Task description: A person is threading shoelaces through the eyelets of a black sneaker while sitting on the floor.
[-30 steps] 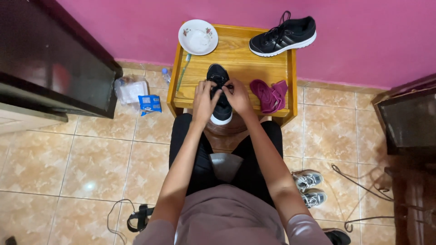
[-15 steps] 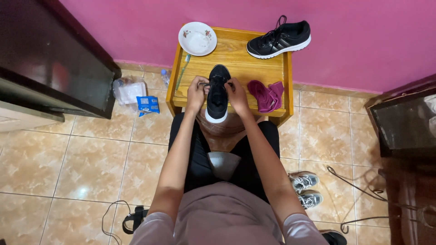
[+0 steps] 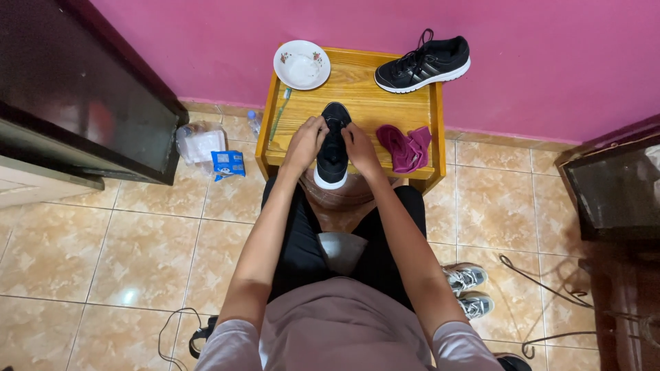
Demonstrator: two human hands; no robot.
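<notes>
A black sneaker with a white sole (image 3: 333,148) lies lengthwise at the front edge of a small wooden table (image 3: 364,96), toe toward me. My left hand (image 3: 304,143) grips its left side and my right hand (image 3: 359,148) grips its right side, fingers at the lace area. A second, matching black sneaker (image 3: 425,63) rests at the table's back right. A white bowl (image 3: 302,64) stands at the back left, with a green toothbrush (image 3: 278,114) lying below it. A crumpled maroon cloth (image 3: 407,147) sits right of my right hand.
A pink wall runs behind the table. Dark wooden furniture (image 3: 82,103) stands at left, another dark cabinet (image 3: 612,192) at right. On the tiled floor lie a plastic bag (image 3: 199,144), a blue packet (image 3: 227,163), grey shoes (image 3: 469,290) and cables (image 3: 543,288).
The sneaker has been lowered from a raised tilt to lie flatter on the table's front edge. Both hands stayed on it, shifting slightly along its sides.
</notes>
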